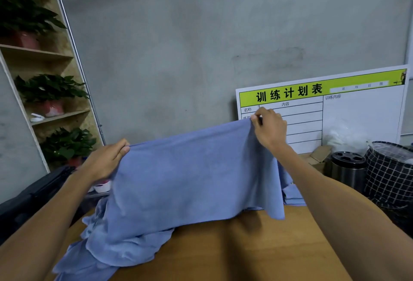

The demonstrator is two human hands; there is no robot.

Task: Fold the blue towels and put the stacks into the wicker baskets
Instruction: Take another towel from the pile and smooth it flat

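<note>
from the head camera: i am holding a blue towel (192, 175) spread above the wooden table (257, 247), my left hand (105, 162) pinching one top corner and my right hand (270, 128) the other. it is hanging soft and matte over a crumpled heap of blue towels (105, 251). behind, a board (335, 110) is reading "训练计划表".

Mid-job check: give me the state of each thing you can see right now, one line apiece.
Held towel: unfolded, lifted and spread between both hands, lower edge hanging at the table.
Left hand: grips the towel's upper left corner.
Right hand: pinches the upper right corner, raised higher.
Towel pile: crumpled, unfolded, on the table.
Folded towels: stacked behind the held towel.
Metal can: upright, lid on.
</note>
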